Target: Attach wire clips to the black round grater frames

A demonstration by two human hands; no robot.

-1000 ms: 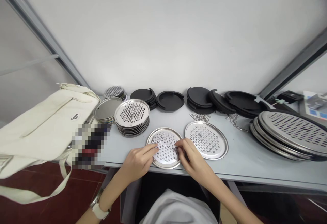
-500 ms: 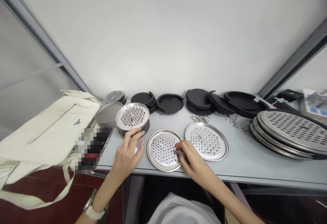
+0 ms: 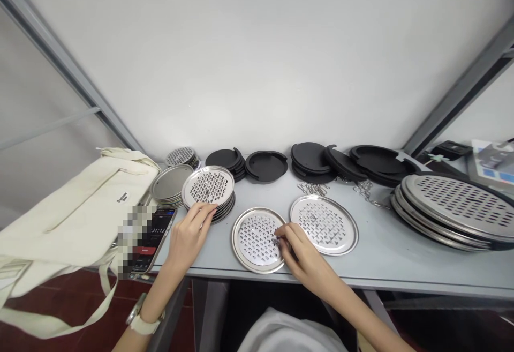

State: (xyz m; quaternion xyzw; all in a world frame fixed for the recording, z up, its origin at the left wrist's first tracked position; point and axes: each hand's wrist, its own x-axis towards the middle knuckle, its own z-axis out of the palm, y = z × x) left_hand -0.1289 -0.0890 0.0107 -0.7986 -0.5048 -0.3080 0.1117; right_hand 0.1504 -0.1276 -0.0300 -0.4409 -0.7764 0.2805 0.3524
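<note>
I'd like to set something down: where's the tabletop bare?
Bare tabletop shows between the larger loose plate and far-right stack, and between the smaller loose plate and black tray behind. Crowded: the left end, with bag, phone and plate stacks.

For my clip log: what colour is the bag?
The bag is cream; it shows best in the head view.

The round plate (image 3: 259, 239) before the sitter is shiny metal, smooth at its rim, rough-looking across the punched middle. At twelve o'clock from it, the black tray (image 3: 266, 167) looks like matt plastic; at nine, the bag (image 3: 86, 207) is creased cloth. The worktop (image 3: 377, 239) seems smooth.
</note>
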